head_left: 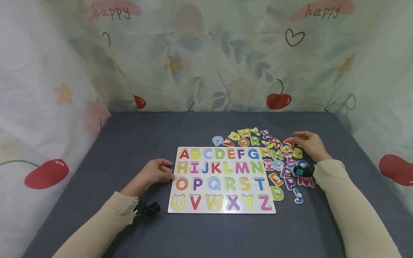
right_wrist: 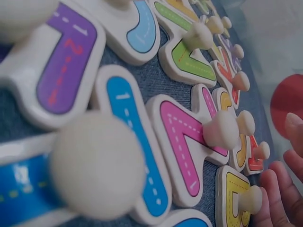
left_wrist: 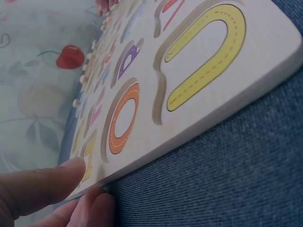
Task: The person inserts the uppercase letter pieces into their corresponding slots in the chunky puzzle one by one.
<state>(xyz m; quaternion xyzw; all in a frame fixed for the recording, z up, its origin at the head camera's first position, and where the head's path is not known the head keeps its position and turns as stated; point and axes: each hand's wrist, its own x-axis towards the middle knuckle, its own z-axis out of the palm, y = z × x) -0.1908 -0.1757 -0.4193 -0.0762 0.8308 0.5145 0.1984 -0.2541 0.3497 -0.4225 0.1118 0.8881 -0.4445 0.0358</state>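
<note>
A white wooden alphabet puzzle board [head_left: 222, 177] lies flat, with coloured letter shapes A to Z in four rows. My left hand [head_left: 154, 173] is at its left edge, fingers loosely bent. In the left wrist view the thumb [left_wrist: 71, 177] overlaps the board's edge near the yellow H, with fingertips low beside it. My right hand [head_left: 311, 145] hovers at the far right of the loose letters, fingers reaching toward a red letter piece [head_left: 288, 142]. In the right wrist view its fingers [right_wrist: 274, 194] are loosely spread, close to a yellow B piece [right_wrist: 232, 201] with a round knob.
Several knobbed letter pieces lie in a cluster behind and right of the board, among them a blue Q [head_left: 217, 140], a green D [head_left: 277, 193] and a blue J [head_left: 298, 196]. The dark cloth-covered table [head_left: 138, 132] meets a patterned curtain [head_left: 209, 71].
</note>
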